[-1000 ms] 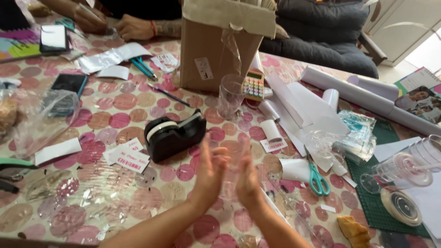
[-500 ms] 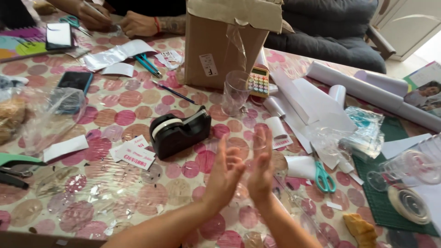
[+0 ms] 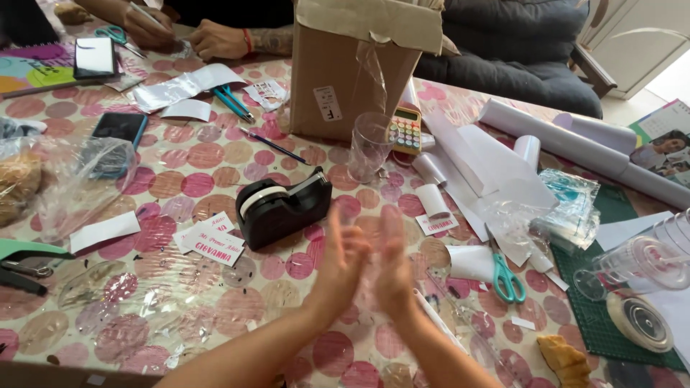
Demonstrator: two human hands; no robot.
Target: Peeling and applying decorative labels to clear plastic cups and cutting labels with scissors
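My left hand (image 3: 339, 260) and my right hand (image 3: 394, 264) are raised over the dotted tablecloth (image 3: 194, 154), palms facing each other, fingers straight, almost touching. Something clear and blurred may sit between the palms; I cannot tell. A black tape dispenser (image 3: 280, 205) stands just beyond my left hand. White paper cones (image 3: 471, 262) and teal scissors (image 3: 507, 274) lie right of my right hand. Printed labels (image 3: 212, 246) lie to the left.
A cardboard box (image 3: 352, 72) stands at the back, with a clear cup (image 3: 370, 147) and a calculator (image 3: 406, 129) before it. White paper rolls (image 3: 575, 136), a green mat (image 3: 611, 323) and a tape roll (image 3: 640, 320) fill the right. Another person's hands (image 3: 215, 39) work opposite.
My two hands have come closer together and risen a little; a second ago they were apart with a gap between the palms. The view has shifted slightly.
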